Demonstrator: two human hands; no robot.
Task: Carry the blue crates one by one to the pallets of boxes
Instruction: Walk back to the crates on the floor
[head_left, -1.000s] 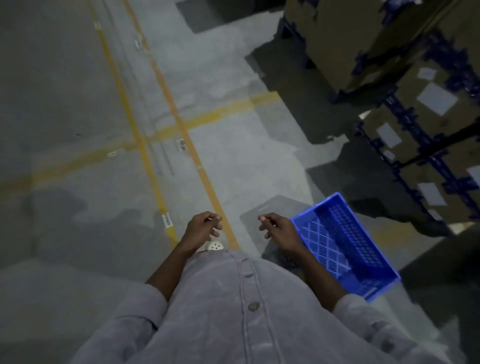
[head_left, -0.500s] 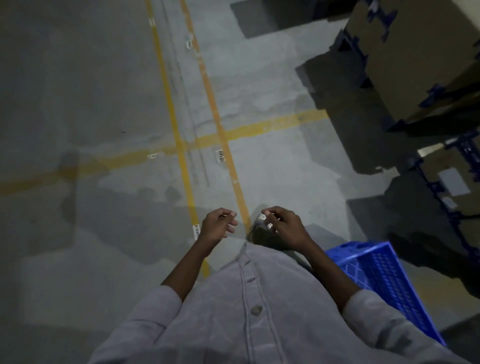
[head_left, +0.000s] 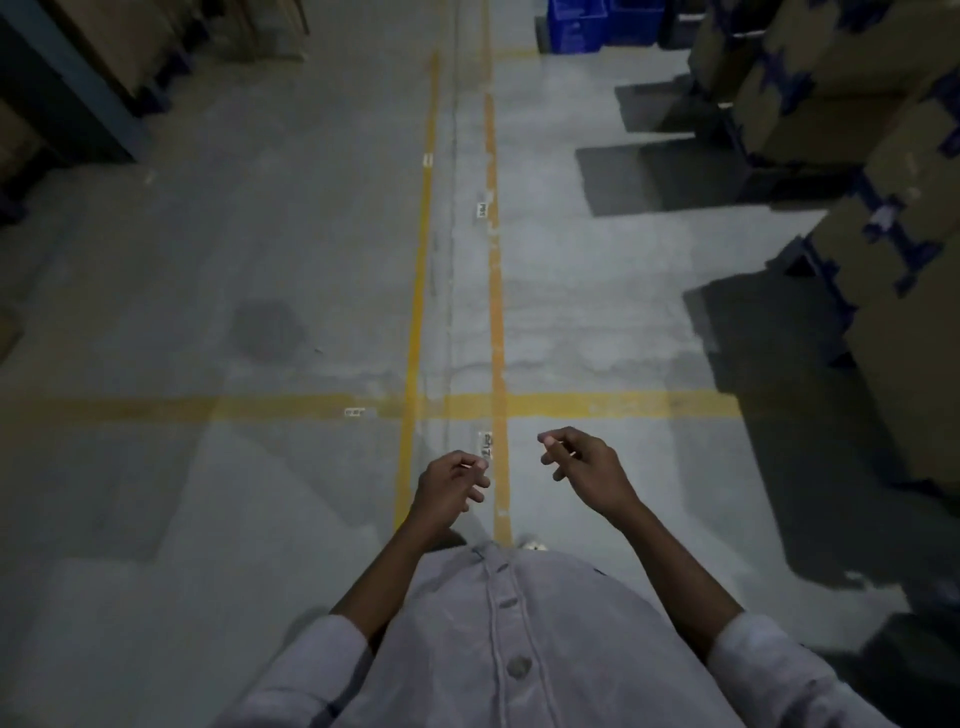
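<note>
Left hand and right hand are held out ahead of the shirt over the floor, fingers loosely curled, holding nothing. Blue crates sit at the far end of the aisle, well apart from both hands, just right of the yellow lines. Pallets of boxes line the right side.

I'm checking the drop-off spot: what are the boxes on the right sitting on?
Dark blue pallets show at the foot of the boxes. Only their edges are visible; the rest is covered by the boxes or lost in shadow.
</note>
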